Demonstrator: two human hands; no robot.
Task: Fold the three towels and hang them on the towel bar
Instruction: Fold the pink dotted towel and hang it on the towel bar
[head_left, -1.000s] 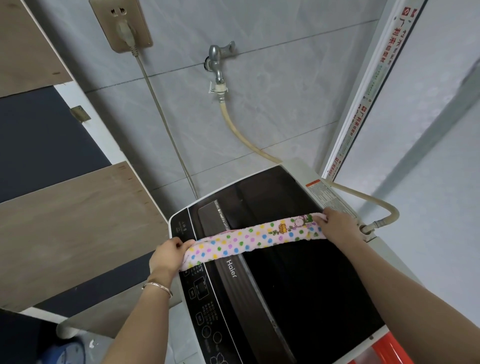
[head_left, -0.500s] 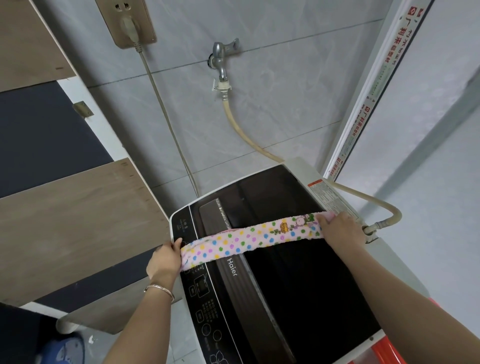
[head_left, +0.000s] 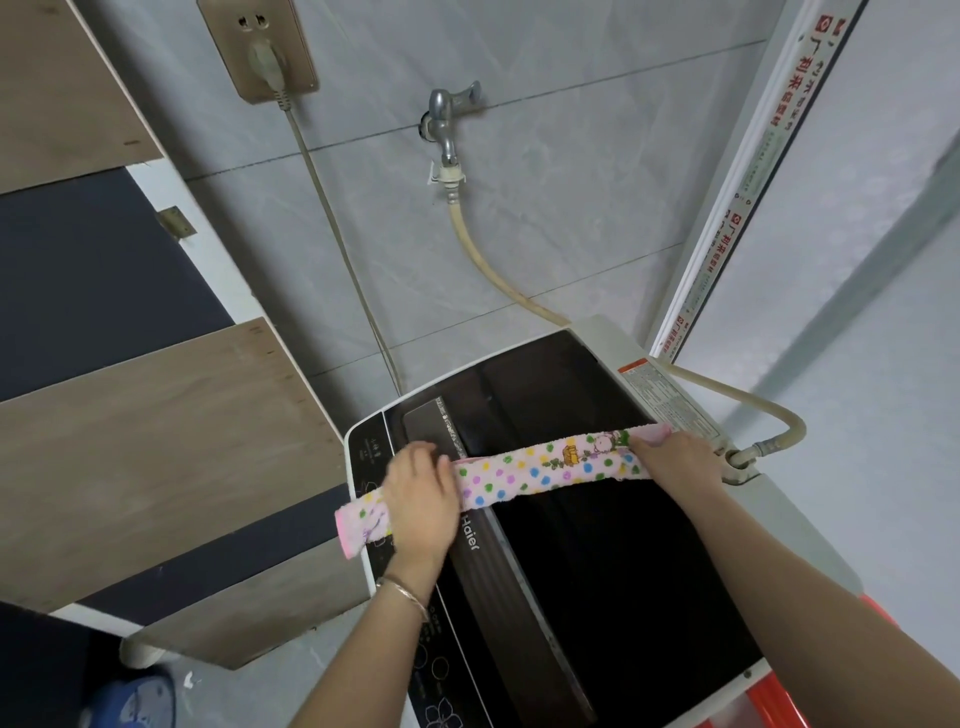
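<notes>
A pink towel with coloured dots (head_left: 540, 470), folded into a long narrow strip, lies across the dark lid of a top-loading washing machine (head_left: 597, 545). My left hand (head_left: 423, 501) presses flat on the strip near its left end, fingers spread; that end sticks out past the hand over the machine's left edge. My right hand (head_left: 675, 460) covers the strip's right end near the machine's right rim. No towel bar and no other towel is in view.
A tap (head_left: 447, 124) with a beige hose (head_left: 498, 275) and a wall socket (head_left: 260, 49) with a cable are on the tiled wall behind. Wooden boards (head_left: 156, 441) lean at the left. A white frame (head_left: 727, 182) stands at the right.
My left hand let go of the towel's left end and moved right, now lying flat on top of the strip. The right hand stays at the right end.
</notes>
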